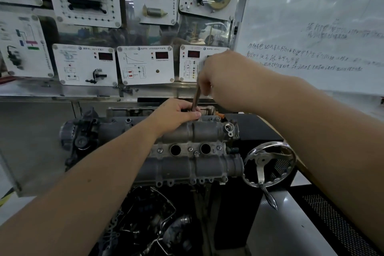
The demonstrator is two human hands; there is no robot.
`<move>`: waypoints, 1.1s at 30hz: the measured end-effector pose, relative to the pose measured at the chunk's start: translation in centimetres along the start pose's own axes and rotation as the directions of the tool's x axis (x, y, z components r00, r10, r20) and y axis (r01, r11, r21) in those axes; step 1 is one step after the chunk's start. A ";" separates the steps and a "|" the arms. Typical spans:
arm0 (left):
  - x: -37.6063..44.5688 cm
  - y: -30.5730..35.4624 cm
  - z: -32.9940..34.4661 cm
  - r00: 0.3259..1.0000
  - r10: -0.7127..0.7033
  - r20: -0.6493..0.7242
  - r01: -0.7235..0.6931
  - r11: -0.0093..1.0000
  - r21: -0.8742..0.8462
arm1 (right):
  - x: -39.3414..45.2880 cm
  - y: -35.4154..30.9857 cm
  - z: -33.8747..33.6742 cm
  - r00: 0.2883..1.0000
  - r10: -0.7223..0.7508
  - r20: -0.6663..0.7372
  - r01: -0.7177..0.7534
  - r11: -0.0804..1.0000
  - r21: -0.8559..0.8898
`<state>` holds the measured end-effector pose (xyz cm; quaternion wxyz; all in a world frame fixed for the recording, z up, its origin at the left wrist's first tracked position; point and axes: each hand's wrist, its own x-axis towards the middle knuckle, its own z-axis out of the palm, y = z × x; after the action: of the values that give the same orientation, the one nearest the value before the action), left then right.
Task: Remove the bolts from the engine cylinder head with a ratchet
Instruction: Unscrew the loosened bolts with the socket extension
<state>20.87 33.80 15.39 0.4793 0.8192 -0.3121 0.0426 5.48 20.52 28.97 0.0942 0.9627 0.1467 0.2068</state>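
Note:
The grey engine cylinder head [193,151] lies across the stand in the middle of the view. A thin dark ratchet extension [196,97] stands nearly upright on the head's far edge. My left hand [176,113] grips the lower end of the shaft where it meets the head. My right hand [220,81] is curled round the upper end of the tool, which is hidden inside the fist. Small bolts [218,148] show along the head's middle flange and one at the far right corner [218,118].
A chrome handwheel [270,164] with a crank handle sits right of the head on the black stand. A wall of training panels [145,64] rises behind, with a whiteboard [311,27] at right. Hoses and engine parts [158,224] hang below the head.

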 end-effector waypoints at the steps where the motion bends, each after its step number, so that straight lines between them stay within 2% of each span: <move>1: 0.0 -0.1 0.0 1.000 -0.004 -0.004 0.004 1.000 -0.009 | 0.0 -0.2 0.2 1.000 -0.004 -0.007 0.004 1.000 0.004; 7: 0.3 -0.5 0.0 1.000 0.028 0.015 -0.028 0.999 0.039 | 0.4 0.0 1.6 0.974 0.030 -0.226 0.004 0.989 0.147; 10: 0.4 -0.2 0.1 0.999 0.011 0.031 -0.014 0.996 0.089 | 1.1 0.0 1.6 0.976 0.114 -0.187 -0.106 0.993 0.052; 13: 0.4 -0.2 0.3 1.000 0.012 0.024 -0.014 0.994 0.107 | 1.2 0.6 1.7 0.972 0.184 -0.149 -0.181 0.983 0.030; 15: 0.5 -0.2 0.3 1.000 0.015 0.020 -0.018 0.994 0.111 | 1.1 0.7 1.8 0.978 0.159 -0.132 -0.158 0.987 0.012; 18: 0.4 -0.2 0.1 1.000 0.002 0.021 -0.004 0.997 0.077 | 0.8 0.6 1.9 0.977 0.159 -0.144 -0.148 0.985 0.084; 20: 0.3 -0.3 0.0 1.000 -0.002 0.026 0.001 0.999 0.033 | 0.9 0.6 1.7 0.986 0.082 -0.147 -0.078 0.996 0.032; 22: 0.3 -0.3 -0.1 1.000 -0.007 0.023 0.006 1.000 0.014 | 0.8 0.5 1.2 0.995 0.003 -0.095 0.000 1.000 0.031; 25: 0.2 0.0 0.0 1.000 -0.002 0.029 0.002 1.000 0.022 | 0.2 0.1 0.5 1.000 -0.027 -0.016 0.029 0.989 0.144; 27: 0.2 0.0 0.0 1.000 -0.002 0.027 0.001 1.000 0.022 | 0.2 0.0 0.8 1.000 -0.002 -0.029 0.005 0.995 0.104; 29: 0.2 -0.3 0.0 1.000 0.007 0.020 -0.007 1.000 0.017 | 0.5 0.3 1.1 0.990 0.109 -0.091 -0.103 0.992 0.067; 31: 0.3 -0.4 0.1 1.000 0.009 0.014 -0.009 1.000 0.010 | 0.7 0.5 1.0 0.977 0.197 -0.086 -0.193 0.980 0.045; 33: 0.3 -0.6 0.1 1.000 0.014 0.011 -0.014 1.000 0.010 | 0.7 0.5 0.9 0.980 0.173 -0.102 -0.171 0.985 0.027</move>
<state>21.38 33.77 15.01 0.4730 0.8196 -0.3205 0.0430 6.56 20.11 28.55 0.0595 0.9606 0.0693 0.2625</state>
